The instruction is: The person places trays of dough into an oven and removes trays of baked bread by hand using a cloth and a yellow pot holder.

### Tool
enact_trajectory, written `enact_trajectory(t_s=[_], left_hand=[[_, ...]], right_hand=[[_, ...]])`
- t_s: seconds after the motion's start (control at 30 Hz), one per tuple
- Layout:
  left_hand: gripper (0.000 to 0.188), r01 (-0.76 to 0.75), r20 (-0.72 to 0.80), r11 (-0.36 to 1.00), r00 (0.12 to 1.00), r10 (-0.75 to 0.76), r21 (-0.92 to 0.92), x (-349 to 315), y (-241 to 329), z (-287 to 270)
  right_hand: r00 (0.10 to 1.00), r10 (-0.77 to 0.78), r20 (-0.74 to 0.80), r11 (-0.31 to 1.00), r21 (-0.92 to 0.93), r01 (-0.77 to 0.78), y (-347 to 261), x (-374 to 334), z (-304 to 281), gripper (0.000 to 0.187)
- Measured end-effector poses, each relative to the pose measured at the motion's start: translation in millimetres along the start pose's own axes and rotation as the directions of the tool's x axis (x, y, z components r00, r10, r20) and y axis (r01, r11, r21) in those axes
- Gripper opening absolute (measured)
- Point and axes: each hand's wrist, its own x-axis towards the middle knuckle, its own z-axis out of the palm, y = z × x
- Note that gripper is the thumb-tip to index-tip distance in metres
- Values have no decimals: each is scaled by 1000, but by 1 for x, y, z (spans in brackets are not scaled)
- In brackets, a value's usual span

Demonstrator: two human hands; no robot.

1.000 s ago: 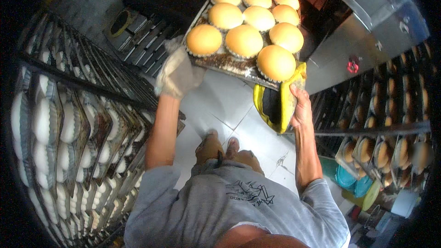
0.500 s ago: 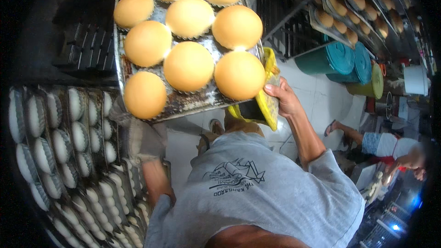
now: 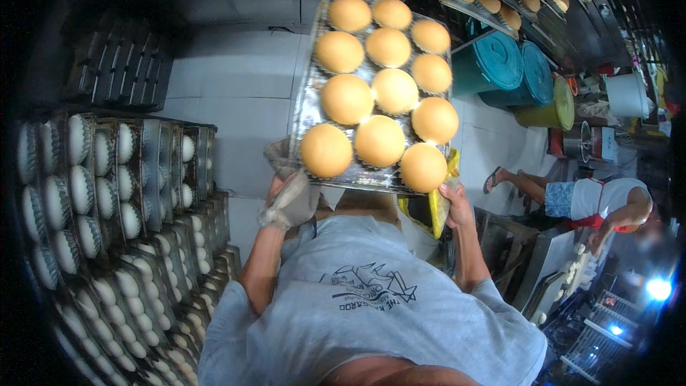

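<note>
Clasping a metal tray (image 3: 308, 100) of twelve golden buns (image 3: 379, 141), with left grip (image 3: 282, 199) through grayish cloth (image 3: 303, 205) and right grip (image 3: 458, 206) through yellow-edged pad (image 3: 437, 223), near racked pale rounds (image 3: 81, 189).

A grey cloth (image 3: 294, 201) covers most of the left hand (image 3: 289, 196), so where its fingers meet the tray (image 3: 306, 114) cannot be told. The right hand (image 3: 459, 207) has its fingers largely out of sight behind a yellow pad (image 3: 435, 221), itself partly hidden by the tray. The buns (image 3: 379, 141) mask much of the tray's floor; its underside is unseen. The wearer's feet are hidden, and the shirt (image 3: 371, 332) runs off the lower edge. The upper-right rack (image 3: 469, 10) is cut off above — the left rack (image 3: 152, 164) fades into the dark rim. A co-worker (image 3: 607, 204) has a blurred head; the pale pieces (image 3: 572, 271) there are too small to identify.
</note>
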Motion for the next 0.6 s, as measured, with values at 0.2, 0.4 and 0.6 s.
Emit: enact_trajectory(t_s=[0.2,0.4,0.6], left_hand=[[29,109,-48,908,994,-98,406,74,-51,60],[22,55,72,909,993,-93,412,145,-78,110],[22,129,85,932,982,-167,340,179,-87,133]], right_hand=[[996,18,-82,998,58,-13,3,16,-92,45],[998,-20,-63,993,111,27,-7,58,-145,45],[996,-63,-62,993,96,68,-29,104,-169,43]])
